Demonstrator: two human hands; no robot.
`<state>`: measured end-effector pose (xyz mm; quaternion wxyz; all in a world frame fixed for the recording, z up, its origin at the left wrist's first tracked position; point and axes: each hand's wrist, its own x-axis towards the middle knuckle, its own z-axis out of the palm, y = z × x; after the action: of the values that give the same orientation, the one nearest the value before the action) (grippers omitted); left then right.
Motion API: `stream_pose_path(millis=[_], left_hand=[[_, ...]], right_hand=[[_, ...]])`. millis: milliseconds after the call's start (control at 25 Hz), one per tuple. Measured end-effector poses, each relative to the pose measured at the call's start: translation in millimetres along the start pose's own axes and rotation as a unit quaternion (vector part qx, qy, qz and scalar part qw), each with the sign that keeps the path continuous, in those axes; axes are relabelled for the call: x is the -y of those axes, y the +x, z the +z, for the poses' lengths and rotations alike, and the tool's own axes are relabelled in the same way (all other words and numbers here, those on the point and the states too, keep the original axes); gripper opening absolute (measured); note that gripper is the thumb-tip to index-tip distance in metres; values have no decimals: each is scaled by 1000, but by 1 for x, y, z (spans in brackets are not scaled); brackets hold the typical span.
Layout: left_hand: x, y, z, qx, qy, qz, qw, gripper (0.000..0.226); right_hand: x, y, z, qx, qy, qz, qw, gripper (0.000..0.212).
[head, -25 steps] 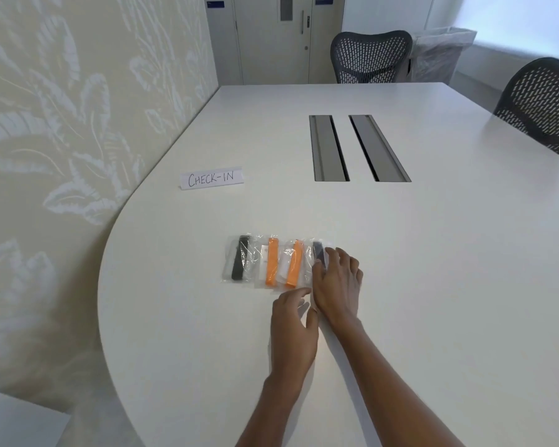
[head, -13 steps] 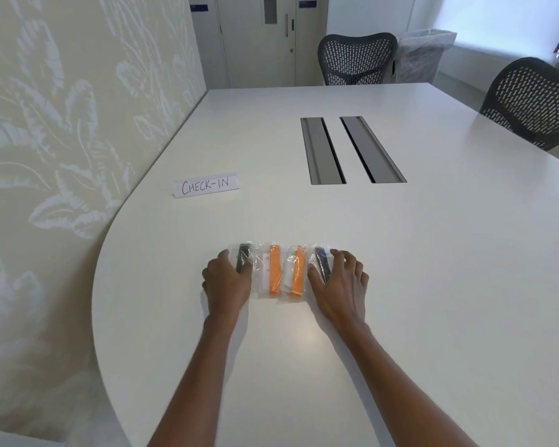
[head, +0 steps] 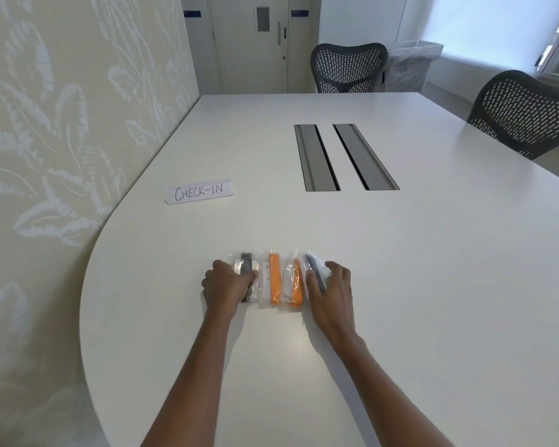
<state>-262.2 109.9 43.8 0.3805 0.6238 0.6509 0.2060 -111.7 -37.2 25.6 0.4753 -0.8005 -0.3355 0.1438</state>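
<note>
Four clear plastic packets lie side by side on the white table [head: 417, 285]. From left to right they hold a black strap [head: 246, 264], an orange strap [head: 275, 279], a second orange strap [head: 296, 287] and a dark grey strap [head: 313, 263]. My left hand [head: 226, 285] grips the black-strap packet, fingers curled at its left edge and thumb across it. My right hand [head: 331, 291] holds the dark grey packet, thumb on the strap and fingers curled round its right side. The packets are bunched close and crinkled between my hands.
A paper label reading CHECK-IN [head: 199, 191] lies further back on the left. Two grey cable slots [head: 317, 156] [head: 365, 156] run down the table's middle. A patterned wall [head: 62, 124] borders the curved left edge. Two mesh chairs [head: 347, 67] [head: 526, 114] and a lined bin [head: 410, 66] stand beyond.
My left hand went from the table beside my right hand to the leftmost packet. Both hands then curled round the outer packets, and the row has bunched together.
</note>
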Motion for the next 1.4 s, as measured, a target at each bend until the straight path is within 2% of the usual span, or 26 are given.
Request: stream_pose_path(millis=[160, 360, 440, 520, 600, 720, 800, 960, 1000, 1160, 1200, 1320, 1400], left_hand=[[-11, -15, 1, 10, -62, 46, 997, 65], [-23, -23, 5, 44, -89, 12, 995, 83], [-20, -21, 7, 54, -89, 26, 994, 75], [-16, -18, 8, 64, -92, 53, 992, 65], [-13, -19, 7, 83, -140, 58, 985, 62], [-9, -24, 3, 110, -207, 60, 970, 58], [-5, -27, 2, 127, -229, 61, 963, 57], [9, -23, -2, 154, -273, 44, 949, 64], [11, -24, -4, 155, -281, 46, 946, 64], [19, -24, -9, 160, -309, 75, 935, 56], [20, -26, -12, 166, -316, 85, 930, 53], [22, -26, -20, 184, -319, 114, 923, 51], [22, -28, -25, 190, -318, 130, 920, 49]], right_hand=[[9, 8, 1, 22, 24, 64, 997, 62], [16, 20, 13, 49, 30, 130, 990, 65], [21, 23, 14, 76, 39, 133, 987, 55], [25, 24, 11, 104, 50, 123, 986, 37], [25, 20, 10, 118, 64, 106, 985, 27], [26, 13, 17, 103, 42, 77, 991, 52], [29, 12, 22, 93, 51, 73, 992, 60], [34, 15, 16, 121, 213, 149, 958, 80], [33, 16, 14, 130, 231, 162, 950, 80], [28, 18, 12, 205, 261, 139, 933, 45], [27, 17, 11, 222, 269, 122, 929, 44], [27, 14, 12, 246, 260, 69, 931, 62], [30, 10, 16, 254, 259, 53, 930, 63]])
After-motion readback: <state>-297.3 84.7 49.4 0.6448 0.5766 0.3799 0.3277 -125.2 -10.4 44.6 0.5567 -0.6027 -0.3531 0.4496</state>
